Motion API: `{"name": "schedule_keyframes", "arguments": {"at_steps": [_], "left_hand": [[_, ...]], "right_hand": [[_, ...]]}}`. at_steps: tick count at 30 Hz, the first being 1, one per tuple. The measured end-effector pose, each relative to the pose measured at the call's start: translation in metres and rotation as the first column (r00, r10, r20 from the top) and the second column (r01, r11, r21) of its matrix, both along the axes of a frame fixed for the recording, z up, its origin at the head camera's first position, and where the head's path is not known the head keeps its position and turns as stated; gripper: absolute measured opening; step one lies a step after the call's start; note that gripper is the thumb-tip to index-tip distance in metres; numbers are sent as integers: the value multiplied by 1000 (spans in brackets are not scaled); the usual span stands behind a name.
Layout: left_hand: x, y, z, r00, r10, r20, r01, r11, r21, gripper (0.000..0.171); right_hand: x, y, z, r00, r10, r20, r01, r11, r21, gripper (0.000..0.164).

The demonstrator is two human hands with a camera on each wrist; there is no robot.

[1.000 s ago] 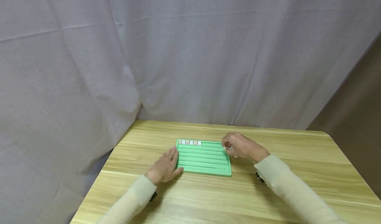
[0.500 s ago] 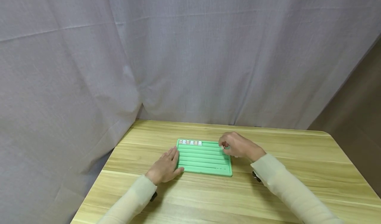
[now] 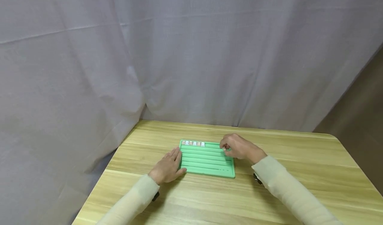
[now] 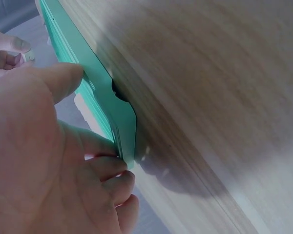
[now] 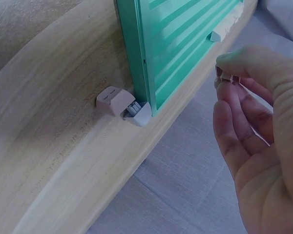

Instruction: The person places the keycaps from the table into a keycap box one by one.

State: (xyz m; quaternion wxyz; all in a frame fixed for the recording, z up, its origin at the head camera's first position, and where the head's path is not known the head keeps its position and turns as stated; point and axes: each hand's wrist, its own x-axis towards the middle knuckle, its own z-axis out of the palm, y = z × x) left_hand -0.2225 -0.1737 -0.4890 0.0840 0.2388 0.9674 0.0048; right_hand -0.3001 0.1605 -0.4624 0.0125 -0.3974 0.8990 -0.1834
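Note:
A green ridged tray (image 3: 203, 164) lies on the wooden table, with several beige and white keycaps (image 3: 194, 143) lined up at the left of its far row. My left hand (image 3: 166, 168) rests at the tray's near-left corner, fingers along the left side and thumb touching the front edge. Above the right part of the tray, my right hand (image 3: 240, 148) pinches a small keycap (image 5: 228, 77) between thumb and fingertips, its hollow underside partly showing in the right wrist view. Beside the tray's right edge sit a pinkish keycap (image 5: 115, 100) and a white keycap (image 5: 139, 116), the white one tipped over.
The wooden table (image 3: 191, 201) extends around the tray on all sides. A grey curtain (image 3: 194, 68) hangs behind the table's far edge and along the left. A brown surface (image 3: 356, 135) stands at the far right.
My right hand has shifted slightly left over the tray's right side, still pinching the keycap. My left hand keeps its place on the tray. The head view has turned a little.

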Motion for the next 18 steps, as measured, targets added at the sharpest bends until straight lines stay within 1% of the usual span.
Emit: {"name": "schedule_keyframes", "arguments": {"at_steps": [4,10,18], "left_hand": [[0,2,-1,1000,6,11,-6,1000,-10,80],[-1,2,-2,1000,15,17,-15,1000,-6,80],[0,2,0,999,18,28,-17,1000,-9,80]], "right_hand": [[1,1,-2,1000,5,3,-5,1000,-3,11],[0,3,-3,1000,-20,6,20,1000,10,10],[1,3,-3,999,-39,27,39,999,-11,9]]}}
